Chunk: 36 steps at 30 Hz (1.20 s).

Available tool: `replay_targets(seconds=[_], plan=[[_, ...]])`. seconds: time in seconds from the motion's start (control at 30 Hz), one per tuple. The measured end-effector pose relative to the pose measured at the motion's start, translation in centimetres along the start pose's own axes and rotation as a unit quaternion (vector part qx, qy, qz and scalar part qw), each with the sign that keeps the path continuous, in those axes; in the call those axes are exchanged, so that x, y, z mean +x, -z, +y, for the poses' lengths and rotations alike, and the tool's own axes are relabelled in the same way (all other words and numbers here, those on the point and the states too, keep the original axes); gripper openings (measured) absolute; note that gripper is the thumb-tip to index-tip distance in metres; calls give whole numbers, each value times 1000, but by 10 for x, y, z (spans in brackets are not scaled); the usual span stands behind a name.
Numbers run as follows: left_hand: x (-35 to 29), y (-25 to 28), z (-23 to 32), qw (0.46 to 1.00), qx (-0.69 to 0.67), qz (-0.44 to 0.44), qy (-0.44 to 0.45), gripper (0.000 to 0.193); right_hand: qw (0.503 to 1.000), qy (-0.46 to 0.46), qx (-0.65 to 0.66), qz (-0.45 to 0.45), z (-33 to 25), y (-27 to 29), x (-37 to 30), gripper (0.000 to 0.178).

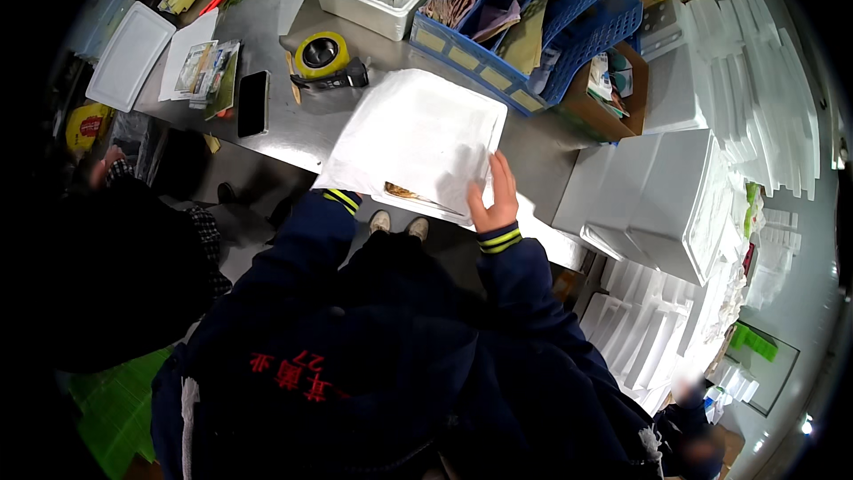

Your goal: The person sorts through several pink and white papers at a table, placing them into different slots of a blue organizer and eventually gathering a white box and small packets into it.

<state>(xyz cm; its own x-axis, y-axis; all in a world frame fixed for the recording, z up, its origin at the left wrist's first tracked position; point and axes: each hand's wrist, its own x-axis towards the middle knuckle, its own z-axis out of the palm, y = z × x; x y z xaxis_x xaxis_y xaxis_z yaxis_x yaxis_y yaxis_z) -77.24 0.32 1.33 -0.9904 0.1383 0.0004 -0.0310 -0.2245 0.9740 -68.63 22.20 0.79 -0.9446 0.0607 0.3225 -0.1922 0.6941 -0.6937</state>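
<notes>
A grey metal desk (289,142) spans the upper part of the view, with large white boxes (653,196) stacked to its right. Across the desk's far side stands a blue crate (533,27), divided into compartments holding packets, with an open white bin (364,9) of upright packets beside it. At the desk's near edge, in front of the person, lies a shallow white foam box (500,120), with a thin white sheet (391,129) over much of it, hanging at the left. A flat white lid (131,55) lies at the far left. Of the hands, the right hand (498,196) is at the box's right edge, thumb spread wide from the fingers; the left hand is hidden beyond its cuff, so I cannot tell its state. Smaller still are a yellow tape roll (322,54), a dark phone (253,104) and a golden-brown piece (402,190) at the box's near edge.
</notes>
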Motion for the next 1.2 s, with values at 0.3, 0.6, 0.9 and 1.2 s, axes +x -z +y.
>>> replay_targets(seconds=[0.3,0.6,0.9,1.2], plan=[[-18,-39,-29,965,-240,8,107,41,777,-277,543,-156,-34,5,47,69],[-26,-37,1,930,329,-42,-160,41,776,-255,575,-47,-6,-15,39,61],[-26,-13,-29,918,364,-54,-147,45,969,-180,141,-94,-32,-33,71,69],[-25,-47,-13,780,575,-188,-163,61,975,47,-212,-52,0,-17,75,51]])
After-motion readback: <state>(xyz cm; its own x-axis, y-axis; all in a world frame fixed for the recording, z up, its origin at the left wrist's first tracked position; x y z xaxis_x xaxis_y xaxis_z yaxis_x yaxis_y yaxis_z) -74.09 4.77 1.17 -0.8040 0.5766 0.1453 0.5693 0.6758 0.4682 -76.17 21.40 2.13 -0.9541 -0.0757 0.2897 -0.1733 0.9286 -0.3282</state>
